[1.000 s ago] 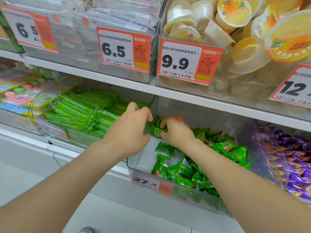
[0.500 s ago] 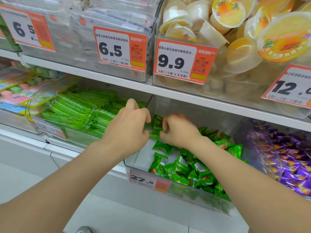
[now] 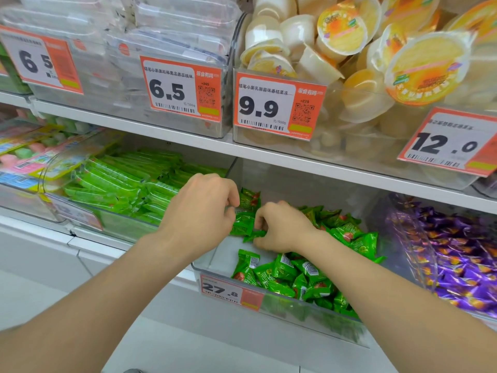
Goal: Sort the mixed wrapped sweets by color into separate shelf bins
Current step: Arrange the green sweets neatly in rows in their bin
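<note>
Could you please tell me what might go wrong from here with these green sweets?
1. The left hand and the right hand both pinch a bunch of green sweets beside the left wall of the clear bin; one could slip into the neighbouring green bars, where the like colour would hide it.
2. The right forearm lies low over the front pile and might sweep sweets over the front lip.

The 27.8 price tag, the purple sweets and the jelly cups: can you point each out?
27.8 price tag (image 3: 223, 290): head view, on its white printed part.
purple sweets (image 3: 462, 254): head view, on a wrapper mid-pile.
jelly cups (image 3: 341, 30): head view, on one cup's orange lid.
</note>
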